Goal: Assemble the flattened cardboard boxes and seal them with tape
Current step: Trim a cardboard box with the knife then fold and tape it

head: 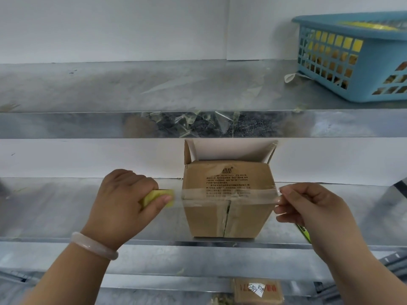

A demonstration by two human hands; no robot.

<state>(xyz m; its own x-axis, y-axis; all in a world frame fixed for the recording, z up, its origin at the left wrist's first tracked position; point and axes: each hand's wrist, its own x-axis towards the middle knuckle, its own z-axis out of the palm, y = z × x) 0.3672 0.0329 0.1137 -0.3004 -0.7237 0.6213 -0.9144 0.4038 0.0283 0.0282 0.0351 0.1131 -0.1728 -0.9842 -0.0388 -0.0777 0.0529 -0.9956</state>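
Box (228, 219) on shelf (55, 208), frame centre. Left hand (123, 201) at 9 o'clock grips roll (158, 198); right hand (308, 203) at 3 pinches tape (229, 195) end. Risk: uneven pull wrinkles tape or tips box.

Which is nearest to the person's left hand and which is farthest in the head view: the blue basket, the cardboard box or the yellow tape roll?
1. The yellow tape roll: gripped in the left hand itself.
2. The cardboard box: just to the hand's right, on the same shelf.
3. The blue basket: far up and to the right, on the shelf above.
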